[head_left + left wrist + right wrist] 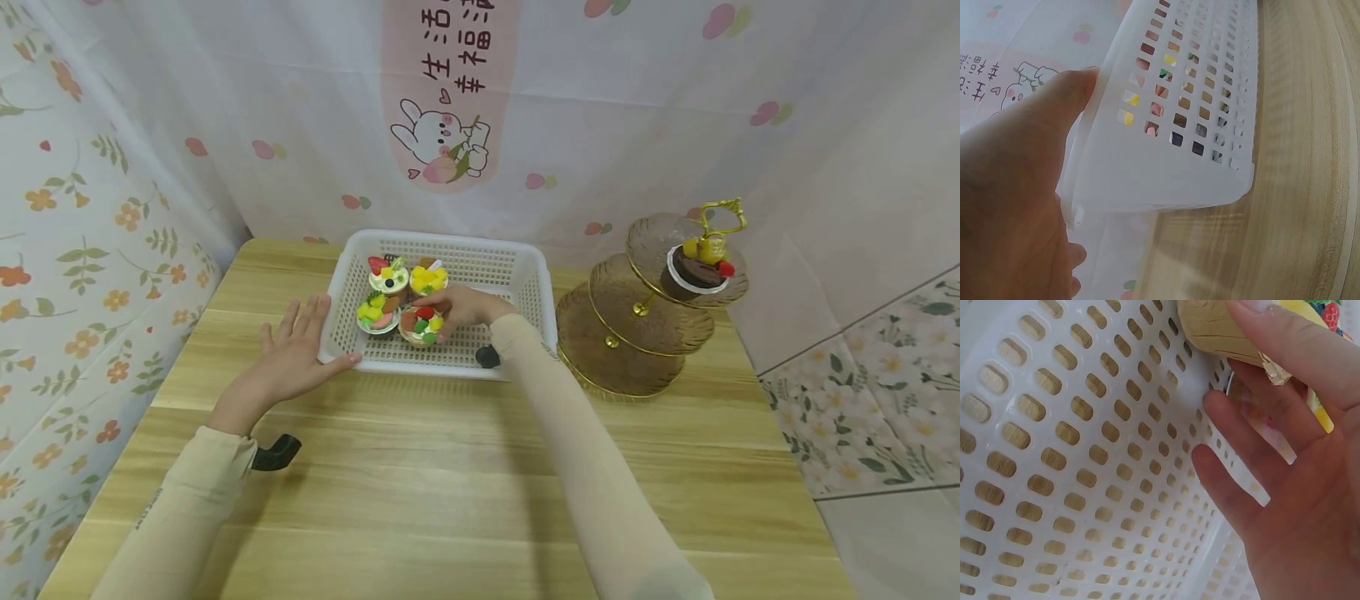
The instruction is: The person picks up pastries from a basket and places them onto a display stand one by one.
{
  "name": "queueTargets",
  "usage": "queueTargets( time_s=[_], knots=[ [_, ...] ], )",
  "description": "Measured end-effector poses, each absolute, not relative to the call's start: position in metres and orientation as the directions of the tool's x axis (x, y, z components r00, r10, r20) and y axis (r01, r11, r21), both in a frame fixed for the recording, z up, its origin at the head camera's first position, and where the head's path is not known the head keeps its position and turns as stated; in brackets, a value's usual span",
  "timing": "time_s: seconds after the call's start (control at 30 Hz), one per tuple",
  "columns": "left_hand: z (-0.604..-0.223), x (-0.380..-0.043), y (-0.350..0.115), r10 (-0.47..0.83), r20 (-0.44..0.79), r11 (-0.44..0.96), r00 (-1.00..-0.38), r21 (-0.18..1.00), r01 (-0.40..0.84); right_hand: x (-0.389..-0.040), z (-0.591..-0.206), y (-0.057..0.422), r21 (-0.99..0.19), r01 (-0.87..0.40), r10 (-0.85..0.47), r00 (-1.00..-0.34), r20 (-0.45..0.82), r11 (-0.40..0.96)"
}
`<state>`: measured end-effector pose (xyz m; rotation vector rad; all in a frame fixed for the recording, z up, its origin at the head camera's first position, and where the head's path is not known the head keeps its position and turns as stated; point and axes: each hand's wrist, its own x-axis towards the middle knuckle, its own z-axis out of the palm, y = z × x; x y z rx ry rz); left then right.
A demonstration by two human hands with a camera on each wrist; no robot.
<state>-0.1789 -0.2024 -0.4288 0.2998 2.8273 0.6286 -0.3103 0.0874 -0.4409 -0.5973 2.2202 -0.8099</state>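
Note:
A white plastic basket (420, 368) holds several fruit-topped toy cupcakes, among them one with a strawberry slice (388, 279), one with yellow cubes (429, 279) and one with a green rim (377, 315). Inside it, my right hand (467, 307) pinches the front cupcake (422, 327), topped with red, green and yellow pieces. In the right wrist view, thumb and forefinger hold its tan cup (1213, 328), while the other fingers extend loosely. My left hand (294, 354) lies at the basket's left front corner, fingers straight and spread, its thumb (1079, 84) resting on the rim.
Right of the basket stands a three-tier amber stand (630, 333) with gold edges. On its top tier sits a chocolate cupcake (693, 271) beside the gold handle. A printed curtain (300, 100) hangs behind the wooden table (420, 483); a tiled wall (892, 400) is at right.

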Motion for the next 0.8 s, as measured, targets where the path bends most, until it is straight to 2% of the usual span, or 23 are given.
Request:
queueTargets(
  time_s=[0.53, 0.8],
  knots=[
    [-0.427, -0.179, -0.201, 0.248, -0.185, 0.89, -0.951, 0.432, 0.148, -0.31, -0.434, 0.091, -0.708, -0.176, -0.6, -0.687, -0.409, 0.684],
    [-0.427, -0.178, -0.202, 0.251, -0.188, 0.887, -0.95, 0.437, 0.148, -0.309, -0.417, 0.102, -0.773, -0.185, -0.611, -0.731, -0.305, 0.607]
  ],
)
